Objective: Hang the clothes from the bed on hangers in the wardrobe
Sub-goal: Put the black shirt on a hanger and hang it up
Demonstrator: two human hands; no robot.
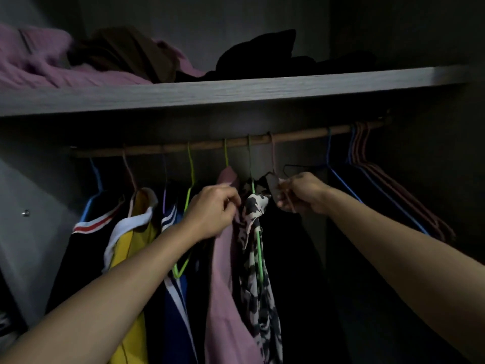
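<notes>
Mauve-pink garment (223, 285); black-and-white blotched garment (256, 279); green hanger (260, 258); yellow garment (126, 245) (white collar); black garment (78, 258), red-and-white stripe; blue hanger (328, 151); grey wood-grain shelf (210, 90); brown rail (210, 145)

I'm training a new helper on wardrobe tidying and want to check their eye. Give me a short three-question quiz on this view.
1. True or false: the hangers at the right end of the rod are empty.
2. What colour is the hanger that carries the patterned garment? A green, B blue, C red.
3. Which hand grips the pink hanger?
Key: 1 true; 2 A; 3 the right hand.
</notes>
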